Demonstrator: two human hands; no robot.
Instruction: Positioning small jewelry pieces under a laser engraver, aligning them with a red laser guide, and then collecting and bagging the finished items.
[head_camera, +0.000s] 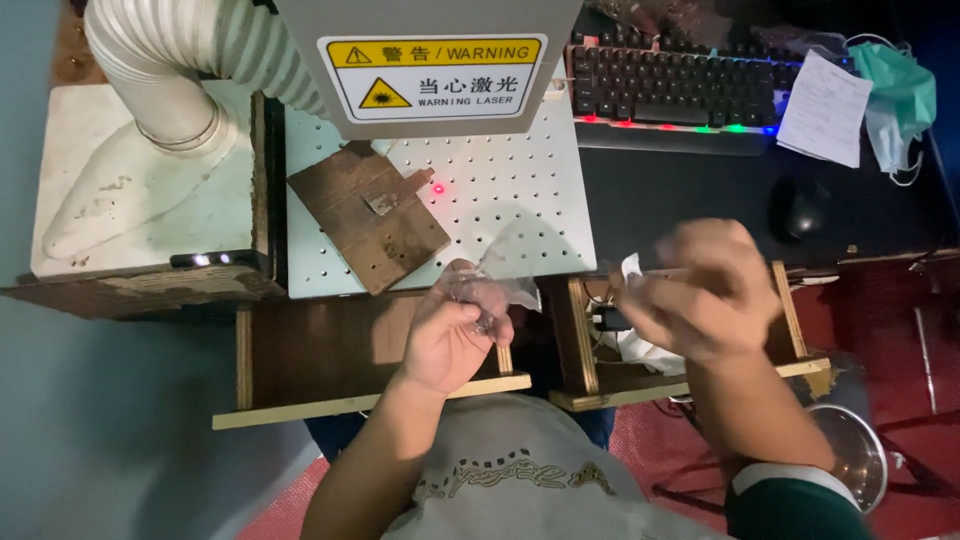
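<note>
Clear crinkly plastic sleeve (500, 272) pinched in the left hand (452, 335); blurred right hand (700, 290) at three o'clock, grip unclear. Unwrapping seems under way; steady fingers needed.

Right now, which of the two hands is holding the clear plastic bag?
The left hand holds the clear plastic bag over the perforated plate's edge; the blurred right hand is apart from it.

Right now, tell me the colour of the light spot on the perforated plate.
Red: the light spot glows on the white perforated plate, seen in the head view.
</note>
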